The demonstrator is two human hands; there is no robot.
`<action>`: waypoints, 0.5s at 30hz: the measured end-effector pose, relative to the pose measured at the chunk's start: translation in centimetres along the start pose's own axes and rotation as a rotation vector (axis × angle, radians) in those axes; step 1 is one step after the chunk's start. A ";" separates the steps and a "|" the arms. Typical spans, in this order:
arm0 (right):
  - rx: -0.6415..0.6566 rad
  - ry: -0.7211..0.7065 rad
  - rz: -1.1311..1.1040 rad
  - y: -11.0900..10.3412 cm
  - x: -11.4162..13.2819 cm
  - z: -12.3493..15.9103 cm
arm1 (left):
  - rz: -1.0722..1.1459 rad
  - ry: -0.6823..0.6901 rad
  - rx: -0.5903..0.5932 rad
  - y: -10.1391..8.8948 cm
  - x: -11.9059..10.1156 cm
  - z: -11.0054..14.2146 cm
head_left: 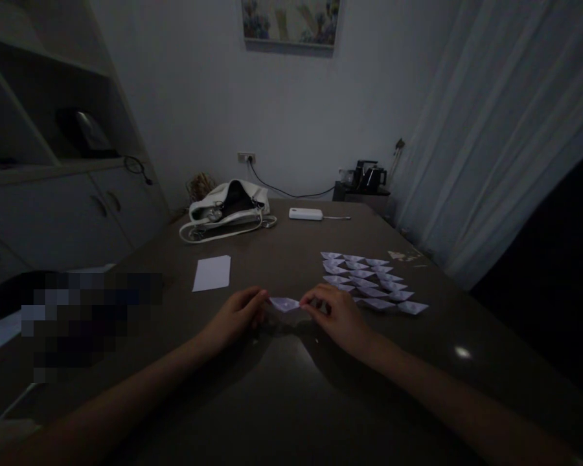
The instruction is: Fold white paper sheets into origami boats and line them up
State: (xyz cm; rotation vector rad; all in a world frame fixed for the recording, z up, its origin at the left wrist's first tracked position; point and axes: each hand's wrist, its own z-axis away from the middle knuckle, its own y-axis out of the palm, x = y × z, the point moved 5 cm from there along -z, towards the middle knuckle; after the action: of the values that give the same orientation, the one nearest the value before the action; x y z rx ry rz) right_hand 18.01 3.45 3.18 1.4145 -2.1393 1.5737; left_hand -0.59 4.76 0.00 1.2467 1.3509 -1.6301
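Both my hands rest on the dark table [282,395] and pinch a small folded paper piece [284,303] between them. My left hand [238,316] grips its left end with closed fingertips. My right hand [337,316] pinches its right end. Just right of my right hand lie several finished folded paper pieces [369,279] laid out in rows. A flat white sheet of paper [212,272] lies to the left, beyond my left hand.
A white handbag [228,207] sits at the table's far left. A white power bank [306,213] with a cable lies at the far middle. A kettle [369,176] stands on a side stand by the curtain. Cabinets line the left wall.
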 end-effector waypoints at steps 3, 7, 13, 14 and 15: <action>-0.002 -0.032 0.039 -1.5 -0.5 -1.3 | 0.091 -0.042 -0.018 -0.4 0.6 -0.5; -0.041 -0.068 0.150 -3.1 -2.5 -3.8 | 0.099 -0.046 0.011 -0.4 0.4 -0.5; -0.051 -0.029 0.381 -4.2 -7.0 -8.5 | 0.064 -0.020 0.070 -0.2 0.6 -0.5; -0.057 -0.011 0.399 -4.4 -7.6 -9.2 | 0.060 -0.021 0.070 -0.2 0.7 -0.6; -0.061 0.008 0.418 -4.4 -8.1 -9.8 | 0.058 -0.024 0.077 -0.1 0.8 -0.6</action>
State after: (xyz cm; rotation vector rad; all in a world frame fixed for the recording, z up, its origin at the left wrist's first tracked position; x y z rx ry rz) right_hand 21.87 16.06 5.81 0.9823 -2.5770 1.6117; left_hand -0.81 5.41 -0.72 1.2945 1.2366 -1.6650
